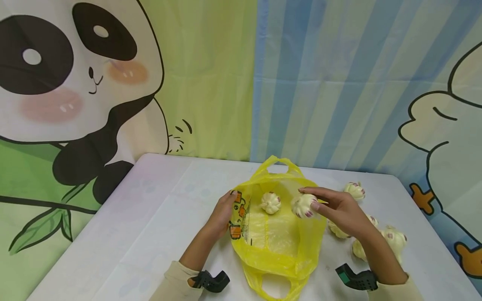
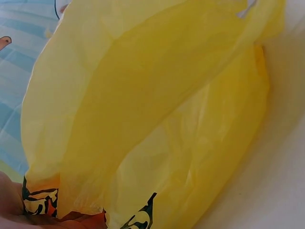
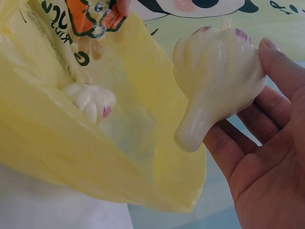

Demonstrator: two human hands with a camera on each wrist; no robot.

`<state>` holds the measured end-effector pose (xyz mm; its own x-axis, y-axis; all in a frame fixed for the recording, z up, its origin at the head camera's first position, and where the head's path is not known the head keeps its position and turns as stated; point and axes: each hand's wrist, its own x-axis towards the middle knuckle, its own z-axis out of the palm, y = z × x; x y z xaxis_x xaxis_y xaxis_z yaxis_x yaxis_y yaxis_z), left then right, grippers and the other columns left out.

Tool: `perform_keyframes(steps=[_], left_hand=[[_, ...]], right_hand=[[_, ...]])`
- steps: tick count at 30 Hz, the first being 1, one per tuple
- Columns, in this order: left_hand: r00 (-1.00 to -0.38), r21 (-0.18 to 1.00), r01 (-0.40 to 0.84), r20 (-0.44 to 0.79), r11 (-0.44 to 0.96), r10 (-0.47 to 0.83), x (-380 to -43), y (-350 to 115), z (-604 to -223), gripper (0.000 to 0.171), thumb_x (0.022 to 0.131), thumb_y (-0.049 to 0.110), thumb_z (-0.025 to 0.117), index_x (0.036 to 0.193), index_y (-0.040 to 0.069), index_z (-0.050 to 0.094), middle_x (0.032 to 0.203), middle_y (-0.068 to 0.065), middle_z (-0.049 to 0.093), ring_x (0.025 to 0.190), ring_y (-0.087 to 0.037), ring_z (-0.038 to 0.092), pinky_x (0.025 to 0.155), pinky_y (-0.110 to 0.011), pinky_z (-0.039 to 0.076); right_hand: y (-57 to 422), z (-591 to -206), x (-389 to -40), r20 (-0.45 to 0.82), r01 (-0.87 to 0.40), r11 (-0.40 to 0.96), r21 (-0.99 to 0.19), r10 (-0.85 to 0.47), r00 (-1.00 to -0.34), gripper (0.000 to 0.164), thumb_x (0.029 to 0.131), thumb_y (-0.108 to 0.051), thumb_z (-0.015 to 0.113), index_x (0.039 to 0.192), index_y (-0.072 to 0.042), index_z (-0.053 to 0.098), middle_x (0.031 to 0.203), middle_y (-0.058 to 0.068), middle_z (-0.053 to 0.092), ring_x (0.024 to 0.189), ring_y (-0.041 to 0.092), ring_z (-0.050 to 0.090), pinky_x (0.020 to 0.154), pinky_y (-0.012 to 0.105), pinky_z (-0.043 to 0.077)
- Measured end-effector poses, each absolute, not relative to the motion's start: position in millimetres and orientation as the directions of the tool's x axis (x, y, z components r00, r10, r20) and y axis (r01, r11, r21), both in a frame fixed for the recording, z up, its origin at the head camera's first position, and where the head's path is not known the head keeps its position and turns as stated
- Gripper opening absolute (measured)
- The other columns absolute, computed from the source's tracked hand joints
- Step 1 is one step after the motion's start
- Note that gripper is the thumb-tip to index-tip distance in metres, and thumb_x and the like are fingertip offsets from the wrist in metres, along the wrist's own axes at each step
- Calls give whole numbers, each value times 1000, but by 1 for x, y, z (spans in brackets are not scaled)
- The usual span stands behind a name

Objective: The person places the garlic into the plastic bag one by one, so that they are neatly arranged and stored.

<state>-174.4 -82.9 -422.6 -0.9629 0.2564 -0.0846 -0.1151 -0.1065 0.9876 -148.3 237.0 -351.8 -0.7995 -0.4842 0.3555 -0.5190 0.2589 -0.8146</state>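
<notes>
Pinched in the left hand at the printed edge: yellow plastic bag, spread mouth-open on the table between both hands. Grasped in the right hand between thumb and fingers: purple-streaked garlic bulb, suspended over the bag's opening, stem free of the grip. Resting inside the bag, between the hands: second garlic bulb. Grouped on the table beneath and beside the right wrist: further garlic bulbs. Located just beyond the right hand, on the same surface: single garlic bulb.
</notes>
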Motion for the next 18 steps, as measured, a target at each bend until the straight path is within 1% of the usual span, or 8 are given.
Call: perform_keyframes(steps=[5,10,14,18], left_hand=[[-964,988,-113,-83,-107,254,-175,-83,-423,49,107,42,32,137,5,46,105,-21,54,86,-27,55,72,-34,49],[-966,988,-108,-78,-111,245,-174,-84,-421,48,107,41,32,135,5,48,103,-21,55,86,-27,55,71,-31,48],[-968,987,-102,-69,-125,243,-173,-84,-422,48,107,39,32,135,4,48,103,-21,55,86,-27,55,71,-30,47],[-966,987,-109,-76,-121,248,-173,-84,-422,48,107,40,32,137,5,47,103,-20,55,87,-26,56,72,-30,48]], right_hand=[[233,-352,-160,314,-503,331,-798,-484,-817,35,98,-6,58,133,-11,60,133,7,59,126,7,48,93,22,45],[227,-351,-173,255,-482,403,-778,-499,-828,34,99,-15,59,133,-17,61,133,1,59,125,12,50,94,24,45],[221,-351,-182,220,-461,422,-781,-505,-835,34,99,-20,60,133,-17,62,132,1,60,124,19,52,95,33,46],[215,-352,-188,216,-459,413,-787,-513,-831,34,99,-20,60,132,-14,62,131,4,60,123,23,54,96,41,46]])
